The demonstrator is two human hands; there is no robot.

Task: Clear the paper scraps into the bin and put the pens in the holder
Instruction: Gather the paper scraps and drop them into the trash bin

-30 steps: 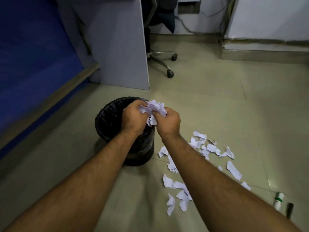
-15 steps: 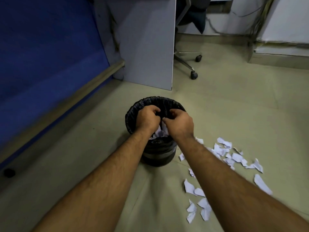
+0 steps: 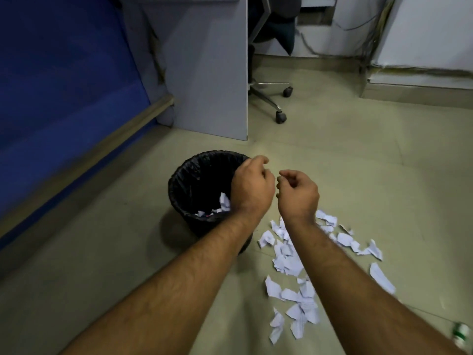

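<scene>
left hand loosely curled, holds nothing, over bin rim | right hand loosely curled, holds nothing, beside it | paper scraps on floor

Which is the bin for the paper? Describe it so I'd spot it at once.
Find the blue wall on the left and the grey desk panel. On the floor before that panel stands the bin: the one round thing here, lined with a crinkled black bag, white scraps inside.
</scene>
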